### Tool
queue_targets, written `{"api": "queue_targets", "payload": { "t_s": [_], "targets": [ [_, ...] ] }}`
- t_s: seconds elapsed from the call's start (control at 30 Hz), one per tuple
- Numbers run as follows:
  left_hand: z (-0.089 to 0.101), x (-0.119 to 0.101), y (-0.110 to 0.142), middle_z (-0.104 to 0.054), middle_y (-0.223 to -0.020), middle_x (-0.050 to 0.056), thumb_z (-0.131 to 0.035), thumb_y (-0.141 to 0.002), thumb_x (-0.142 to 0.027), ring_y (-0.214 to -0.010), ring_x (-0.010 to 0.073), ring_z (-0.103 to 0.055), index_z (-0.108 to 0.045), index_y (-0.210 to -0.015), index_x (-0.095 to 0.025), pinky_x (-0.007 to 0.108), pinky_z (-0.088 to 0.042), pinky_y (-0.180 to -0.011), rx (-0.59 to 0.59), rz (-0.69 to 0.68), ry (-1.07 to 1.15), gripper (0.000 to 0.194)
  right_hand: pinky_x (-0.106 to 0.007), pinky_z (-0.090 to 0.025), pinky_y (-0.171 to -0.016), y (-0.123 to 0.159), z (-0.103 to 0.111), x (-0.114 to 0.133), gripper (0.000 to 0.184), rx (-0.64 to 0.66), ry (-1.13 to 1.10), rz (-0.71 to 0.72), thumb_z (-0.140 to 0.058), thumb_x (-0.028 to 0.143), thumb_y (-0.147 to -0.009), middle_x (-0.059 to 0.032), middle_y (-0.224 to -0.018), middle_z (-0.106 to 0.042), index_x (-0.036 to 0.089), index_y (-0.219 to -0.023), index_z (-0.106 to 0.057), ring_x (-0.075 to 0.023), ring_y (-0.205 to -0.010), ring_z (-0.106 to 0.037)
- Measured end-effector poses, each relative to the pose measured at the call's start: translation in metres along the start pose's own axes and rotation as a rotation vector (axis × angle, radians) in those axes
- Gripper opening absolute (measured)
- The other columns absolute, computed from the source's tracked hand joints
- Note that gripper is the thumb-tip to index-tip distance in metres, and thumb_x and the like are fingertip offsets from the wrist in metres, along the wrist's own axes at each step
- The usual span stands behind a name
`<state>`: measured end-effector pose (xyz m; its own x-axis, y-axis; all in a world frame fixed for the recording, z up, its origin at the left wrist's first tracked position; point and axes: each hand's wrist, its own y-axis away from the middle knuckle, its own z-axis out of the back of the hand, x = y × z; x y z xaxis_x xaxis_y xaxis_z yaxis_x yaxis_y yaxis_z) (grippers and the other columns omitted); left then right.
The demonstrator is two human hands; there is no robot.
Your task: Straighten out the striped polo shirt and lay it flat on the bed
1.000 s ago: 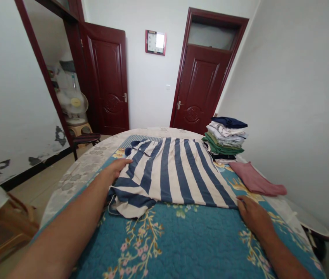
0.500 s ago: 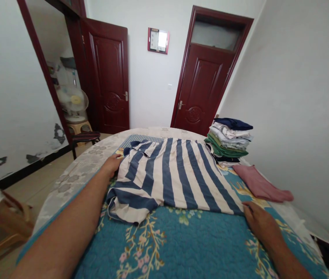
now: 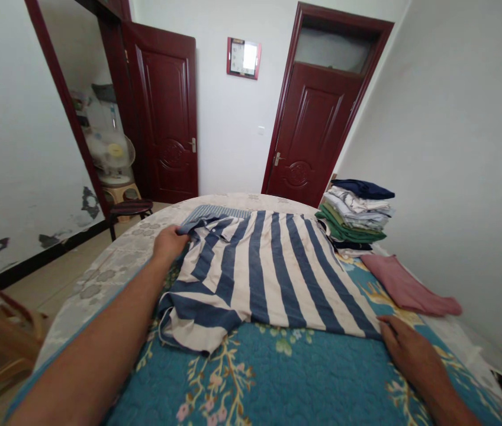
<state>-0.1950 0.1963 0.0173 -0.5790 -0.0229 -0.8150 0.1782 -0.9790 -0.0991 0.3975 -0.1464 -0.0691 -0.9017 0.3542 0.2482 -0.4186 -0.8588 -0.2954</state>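
Note:
A blue-and-white striped shirt (image 3: 273, 269) lies spread out sideways, its collar at the left and its hem at the right. My left hand (image 3: 170, 244) is closed on the dark collar, pinching its edge. At the hem's near corner, my right hand (image 3: 404, 340) has its thumb and fingers closed on the cloth. The near sleeve (image 3: 198, 322) points toward me, slightly bunched. Beneath the shirt is a teal floral quilted cover (image 3: 322, 378).
A stack of folded clothes (image 3: 355, 216) stands at the far right, with a folded pink garment (image 3: 404, 284) beside it. A pale patterned cloth (image 3: 104, 272) covers the table's left edge. A stool (image 3: 131, 208) and a wooden chair (image 3: 2, 337) stand at the left.
My left hand has taken the collar and pulled it slightly up and out to the left. The right hand stays on the hem corner. The view has shifted slightly.

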Motion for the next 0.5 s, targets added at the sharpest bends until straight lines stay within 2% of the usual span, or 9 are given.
{"api": "queue_targets", "payload": {
  "t_s": [0.03, 0.1, 0.2, 0.27, 0.33, 0.4, 0.5],
  "targets": [
    [0.007, 0.005, -0.005, -0.079, -0.106, 0.019, -0.072, -0.074, -0.034, -0.107, 0.0385, -0.071, -0.076, -0.109, -0.016, 0.04, -0.055, -0.079, -0.084, -0.03, -0.151, 0.039, -0.041, -0.057, -0.091, 0.0, 0.0, 0.0, 0.048, -0.002, 0.002, -0.002, -0.039, 0.056, -0.095, -0.0106, -0.113, -0.079, 0.025, -0.111, -0.073, -0.0312, -0.102, -0.076],
    [0.019, 0.016, -0.014, -0.079, -0.1, 0.021, -0.072, -0.071, -0.031, -0.107, 0.042, -0.07, -0.078, -0.097, -0.016, 0.041, -0.053, -0.08, -0.126, -0.047, -0.357, 0.03, -0.041, -0.057, -0.091, 0.0, 0.0, -0.001, 0.047, -0.002, -0.005, 0.002, -0.04, 0.056, -0.095, -0.0104, -0.114, -0.079, 0.026, -0.111, -0.072, -0.0312, -0.101, -0.076],
    [0.029, 0.028, -0.02, -0.077, -0.078, 0.015, -0.071, -0.071, -0.033, -0.092, 0.0382, -0.073, -0.078, -0.08, -0.019, 0.037, -0.052, -0.074, -0.035, -0.044, -0.395, 0.018, -0.042, -0.056, -0.092, 0.0, 0.0, -0.001, 0.048, 0.009, -0.022, 0.005, -0.04, 0.057, -0.095, -0.0103, -0.113, -0.08, 0.026, -0.11, -0.073, -0.0316, -0.102, -0.076],
    [0.028, 0.032, -0.021, -0.075, -0.074, 0.012, -0.069, -0.076, -0.037, -0.088, 0.0349, -0.073, -0.079, -0.081, -0.02, 0.036, -0.053, -0.074, -0.008, -0.065, -0.38, 0.02, -0.043, -0.056, -0.091, 0.0, 0.0, -0.001, 0.048, 0.017, -0.021, -0.004, -0.04, 0.057, -0.095, -0.0104, -0.111, -0.08, 0.025, -0.11, -0.073, -0.0321, -0.101, -0.076],
    [0.023, 0.034, -0.02, -0.078, -0.089, 0.014, -0.067, -0.08, -0.038, -0.1, 0.0365, -0.072, -0.081, -0.093, -0.018, 0.039, -0.055, -0.085, -0.046, -0.087, -0.377, 0.027, -0.043, -0.056, -0.092, 0.0, 0.0, -0.001, 0.048, 0.015, -0.019, 0.0, -0.04, 0.057, -0.095, -0.0109, -0.111, -0.079, 0.025, -0.11, -0.073, -0.0325, -0.101, -0.076],
    [0.015, 0.034, -0.019, -0.075, -0.116, 0.021, -0.064, -0.085, -0.037, -0.121, 0.0397, -0.065, -0.078, -0.113, -0.014, 0.044, -0.052, -0.101, -0.126, -0.105, -0.38, 0.04, -0.043, -0.055, -0.095, 0.0, 0.001, -0.001, 0.049, -0.003, -0.029, 0.014, -0.039, 0.056, -0.096, -0.0116, -0.114, -0.079, 0.024, -0.111, -0.072, -0.0325, -0.103, -0.075],
    [0.001, 0.034, -0.018, -0.051, -0.153, 0.028, -0.061, -0.09, -0.037, -0.148, 0.0375, -0.045, -0.06, -0.142, -0.005, 0.043, -0.041, -0.119, -0.215, -0.136, -0.37, 0.062, -0.043, -0.054, -0.098, 0.001, 0.001, -0.002, 0.053, -0.027, -0.037, -0.001, -0.037, 0.058, -0.096, -0.0125, -0.118, -0.078, 0.023, -0.114, -0.071, -0.0328, -0.106, -0.074]
  ]
}}
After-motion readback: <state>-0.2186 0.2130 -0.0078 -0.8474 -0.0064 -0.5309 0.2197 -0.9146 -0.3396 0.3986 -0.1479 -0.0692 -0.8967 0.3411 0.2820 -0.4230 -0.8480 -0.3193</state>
